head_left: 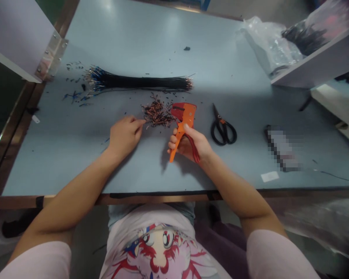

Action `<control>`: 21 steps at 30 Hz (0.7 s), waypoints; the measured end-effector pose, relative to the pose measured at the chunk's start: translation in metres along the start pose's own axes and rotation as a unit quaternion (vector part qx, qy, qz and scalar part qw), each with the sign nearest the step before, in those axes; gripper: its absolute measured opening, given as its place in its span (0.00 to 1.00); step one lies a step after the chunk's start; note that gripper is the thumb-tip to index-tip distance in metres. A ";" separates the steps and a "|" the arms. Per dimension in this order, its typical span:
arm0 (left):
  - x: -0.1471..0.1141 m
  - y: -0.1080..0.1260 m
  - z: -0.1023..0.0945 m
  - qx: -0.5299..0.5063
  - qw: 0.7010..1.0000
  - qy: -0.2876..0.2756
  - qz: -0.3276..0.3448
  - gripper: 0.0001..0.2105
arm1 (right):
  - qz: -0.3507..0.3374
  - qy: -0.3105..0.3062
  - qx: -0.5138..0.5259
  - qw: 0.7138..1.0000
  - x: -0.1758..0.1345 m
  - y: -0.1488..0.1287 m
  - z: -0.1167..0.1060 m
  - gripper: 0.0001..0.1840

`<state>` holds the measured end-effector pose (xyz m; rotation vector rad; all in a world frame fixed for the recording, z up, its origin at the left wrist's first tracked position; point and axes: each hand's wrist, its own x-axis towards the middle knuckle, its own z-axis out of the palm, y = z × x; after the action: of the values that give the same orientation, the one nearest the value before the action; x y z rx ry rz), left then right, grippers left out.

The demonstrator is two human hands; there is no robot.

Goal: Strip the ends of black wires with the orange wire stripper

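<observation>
My right hand (192,145) is wrapped round the handles of an orange and red wire stripper (186,116), its jaws pointing left over the edge of a pile of wire scraps (157,113). The scraps are short black and copper-coloured bits. Just left of the pile, my left hand (125,133) rests low over the table with its fingers curled together and the fingertips at the scraps. Whatever the fingers may pinch is too small or hidden to make out. Behind both hands lies a long bundle of black wires (142,82), with blue and metal ends at left and coppery ends at right.
Black-handled scissors (223,130) lie right of the stripper. Further right are a blurred-out phone-like object (282,149) and a white label (270,176). Clear plastic bags (275,42) stand by a white panel at the back right. Blue and black snippets are scattered around the bundle's left end.
</observation>
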<state>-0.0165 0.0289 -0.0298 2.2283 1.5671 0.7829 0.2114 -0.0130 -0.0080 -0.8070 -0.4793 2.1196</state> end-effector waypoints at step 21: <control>0.004 0.000 -0.003 -0.101 0.994 -0.018 0.037 0.07 | -0.016 0.015 -0.078 0.997 0.009 0.016 -0.005 0.11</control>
<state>-0.0167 0.0320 -0.0265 2.1523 1.3310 0.8752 0.2019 -0.0153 -0.0247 -0.9124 -0.6441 2.0567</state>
